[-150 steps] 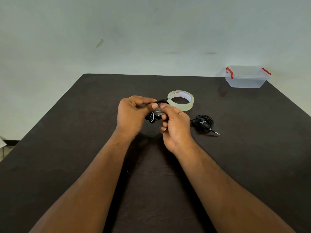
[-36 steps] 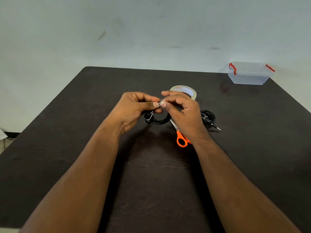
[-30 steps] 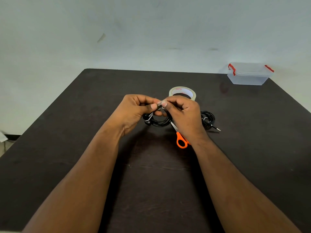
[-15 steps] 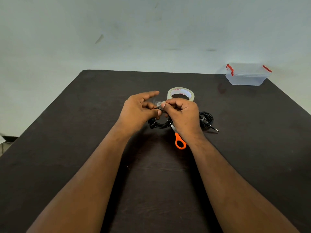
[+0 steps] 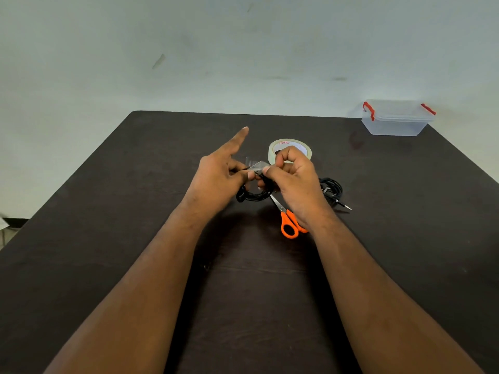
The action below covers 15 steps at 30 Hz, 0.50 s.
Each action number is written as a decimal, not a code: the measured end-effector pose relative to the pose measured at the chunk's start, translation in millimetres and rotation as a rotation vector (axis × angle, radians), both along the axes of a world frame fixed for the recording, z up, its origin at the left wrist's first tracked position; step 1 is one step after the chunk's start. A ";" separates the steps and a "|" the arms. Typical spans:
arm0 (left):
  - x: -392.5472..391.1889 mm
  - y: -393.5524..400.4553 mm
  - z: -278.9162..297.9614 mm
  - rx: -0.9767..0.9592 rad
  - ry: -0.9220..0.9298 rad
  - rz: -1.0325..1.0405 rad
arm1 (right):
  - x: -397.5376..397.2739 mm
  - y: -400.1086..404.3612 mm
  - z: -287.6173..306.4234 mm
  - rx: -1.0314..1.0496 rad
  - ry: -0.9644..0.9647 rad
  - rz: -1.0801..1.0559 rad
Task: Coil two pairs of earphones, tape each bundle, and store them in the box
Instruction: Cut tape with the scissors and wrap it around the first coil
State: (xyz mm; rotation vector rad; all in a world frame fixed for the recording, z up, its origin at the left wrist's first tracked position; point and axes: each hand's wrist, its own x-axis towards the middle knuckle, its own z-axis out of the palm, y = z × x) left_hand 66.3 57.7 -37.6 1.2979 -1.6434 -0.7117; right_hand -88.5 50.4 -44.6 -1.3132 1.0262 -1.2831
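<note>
A coiled black earphone bundle point(image 5: 253, 196) hangs between my hands above the table's middle. My left hand point(image 5: 218, 179) holds it with thumb and lower fingers, its index finger stretched out straight. My right hand point(image 5: 293, 180) pinches a strip of clear tape point(image 5: 258, 166) at the top of the coil. A second coiled pair of black earphones point(image 5: 333, 190) lies on the table to the right, its plug pointing right. The tape roll point(image 5: 290, 149) lies just behind my right hand. The clear box point(image 5: 397, 118) with red latches stands lidded at the far right corner.
Orange-handled scissors point(image 5: 287, 225) lie on the dark table point(image 5: 135, 211) under my right wrist, blades pointing toward the coil. A pale wall rises behind the table's far edge.
My left index finger has lifted and straightened. The tape strip has come down onto the top of the coil, held between both hands. Scissors lay on the table from 1.2 s ago.
</note>
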 end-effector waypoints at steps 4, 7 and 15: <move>2.7 -1.7 -0.3 0.028 -0.002 0.009 | -0.2 2.1 -0.6 -0.020 0.053 0.057; 1.6 -0.4 -0.4 0.039 -0.008 -0.002 | -0.1 0.7 -1.1 -0.013 0.077 0.000; 3.0 -3.8 -0.8 0.050 -0.287 -0.021 | 0.7 -1.4 2.6 0.112 0.148 -0.177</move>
